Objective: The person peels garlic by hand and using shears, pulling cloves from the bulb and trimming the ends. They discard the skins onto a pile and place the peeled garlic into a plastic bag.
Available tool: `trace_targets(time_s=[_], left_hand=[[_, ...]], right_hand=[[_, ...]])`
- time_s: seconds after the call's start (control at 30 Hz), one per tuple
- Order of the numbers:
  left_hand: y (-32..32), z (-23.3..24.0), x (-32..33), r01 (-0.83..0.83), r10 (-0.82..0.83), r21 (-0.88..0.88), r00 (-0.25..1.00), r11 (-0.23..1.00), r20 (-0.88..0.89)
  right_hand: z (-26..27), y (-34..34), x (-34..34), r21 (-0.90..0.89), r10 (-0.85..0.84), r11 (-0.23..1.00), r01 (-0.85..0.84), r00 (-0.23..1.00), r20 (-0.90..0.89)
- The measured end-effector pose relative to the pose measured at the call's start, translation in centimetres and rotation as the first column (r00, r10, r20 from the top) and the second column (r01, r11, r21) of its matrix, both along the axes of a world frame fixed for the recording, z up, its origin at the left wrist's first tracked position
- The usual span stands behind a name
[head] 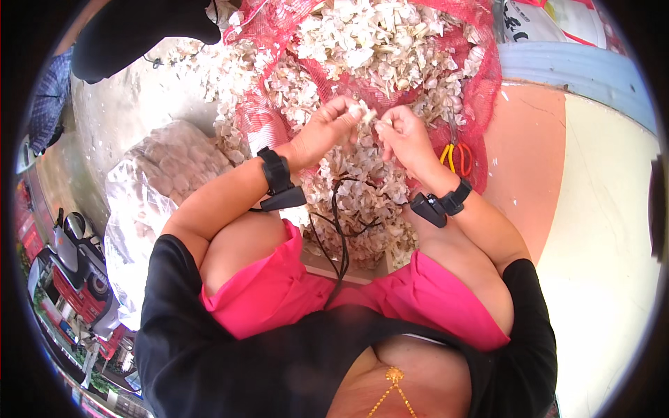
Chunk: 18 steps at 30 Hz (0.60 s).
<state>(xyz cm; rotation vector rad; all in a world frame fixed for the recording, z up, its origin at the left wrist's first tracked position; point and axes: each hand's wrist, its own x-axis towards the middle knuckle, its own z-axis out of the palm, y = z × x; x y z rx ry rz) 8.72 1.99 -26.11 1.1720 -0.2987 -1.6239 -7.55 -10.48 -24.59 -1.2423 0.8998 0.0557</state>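
Note:
Between the thumb and fingers of my left hand is a small pale piece of garlic, partly covered by the fingertips. My right hand is just to the right, its thumb and fingertips pinched close to the garlic; whether they hold a bit of skin cannot be made out. Below both hands lies a heap of loose, papery garlic skins. More skins cover a red mesh bag beyond them. Scissors with yellow and orange-red handles rest on the mesh, right of my right hand.
A clear plastic bag of brownish bulbs or cloves stands on the left. Black cords hang between my knees. A wall rises at the right. Dark cloth, apparently another person's, shows at the upper left. A parked scooter is farther left.

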Motion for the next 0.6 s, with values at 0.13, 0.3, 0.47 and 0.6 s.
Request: trace_targets(time_s=[0.13, 0.3, 0.47, 0.6], left_hand=[[-0.3, 0.3, 2.0, -0.024, 0.031, 0.062, 0.991, 0.998, -0.128], [-0.3, 1.5, 2.1, 0.188, -0.188, 0.005, 0.982, 0.982, -0.034], [-0.7, 3.1, 1.5, 0.262, -0.263, 0.042, 0.965, 0.964, 0.013], [-1.7, 3.0, 0.3, 0.223, -0.23, 0.06, 0.913, 0.973, 0.337]], right_hand=[[0.8, -0.2, -1.1, 0.201, 0.591, 0.802, -0.563, 0.797, -0.125], [2.3, -0.8, 0.8, 0.113, 0.305, 0.944, -0.31, 0.95, 0.059], [2.1, -1.1, 1.2, -0.545, 0.367, 0.782, -0.302, 0.93, 0.01], [-0.1, -0.2, 0.7, -0.796, 0.321, 0.533, -0.286, 0.939, -0.122]])
